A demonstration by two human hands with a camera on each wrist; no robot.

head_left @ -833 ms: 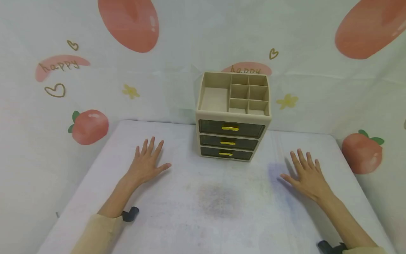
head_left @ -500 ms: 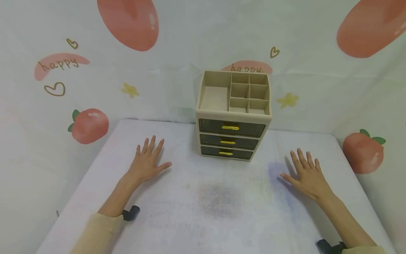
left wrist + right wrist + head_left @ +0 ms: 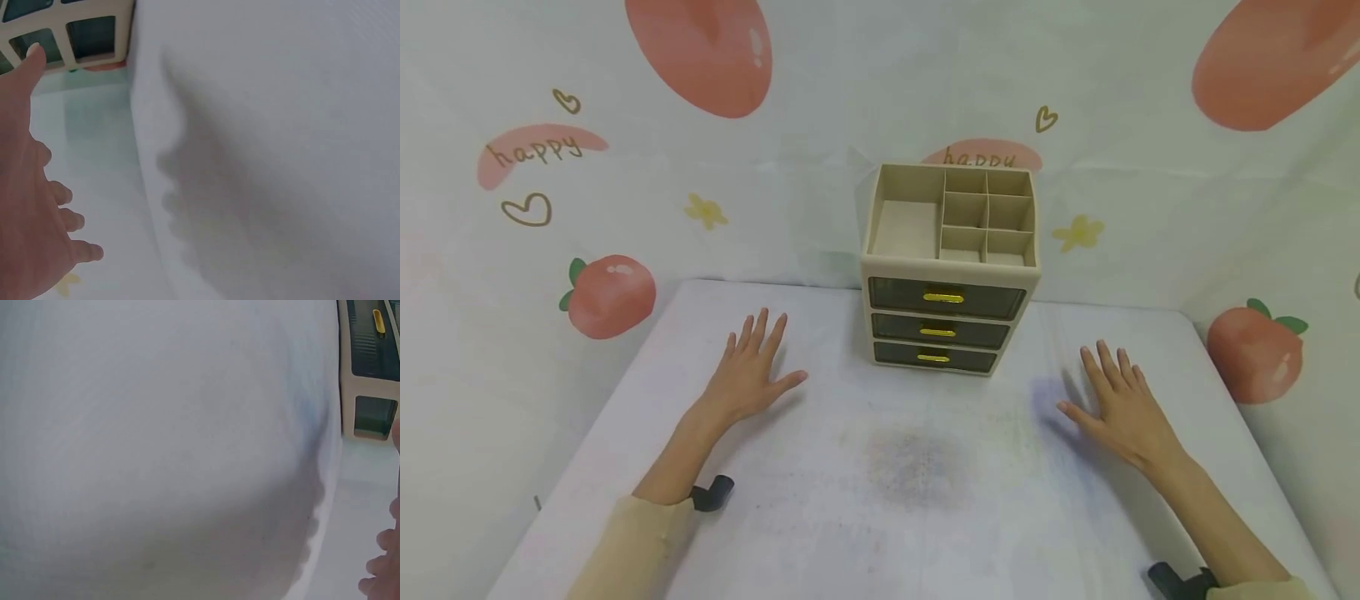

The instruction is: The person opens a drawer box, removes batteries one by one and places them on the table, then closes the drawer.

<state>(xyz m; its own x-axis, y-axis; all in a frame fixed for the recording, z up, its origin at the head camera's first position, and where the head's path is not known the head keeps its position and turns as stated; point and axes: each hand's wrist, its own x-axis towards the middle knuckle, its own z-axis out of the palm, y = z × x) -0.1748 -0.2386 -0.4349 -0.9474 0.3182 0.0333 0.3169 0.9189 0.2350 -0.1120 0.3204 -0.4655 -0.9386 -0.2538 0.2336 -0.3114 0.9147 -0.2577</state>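
left hand (image 3: 746, 379) and right hand (image 3: 1127, 418) are both over the table (image 3: 940, 542), fingers spread, holding nothing. drawer box (image 3: 951, 272) stands upright near the back, between and beyond them. imo come at it evenly from both sides, gripping low, since something that tall could tip.

Printed twice on the white backdrop (image 3: 820, 108), lowercase, brown and in a handwritten style: "happy". On the left pink brushstroke (image 3: 542, 150), above and outward of the far left corner of the tabletop (image 3: 917, 542), readable in full. On the right pink brushstroke (image 3: 981, 152), above the far edge and slightly right of its middle, readable though clipped along the bottom by the drawer organizer (image 3: 951, 267).
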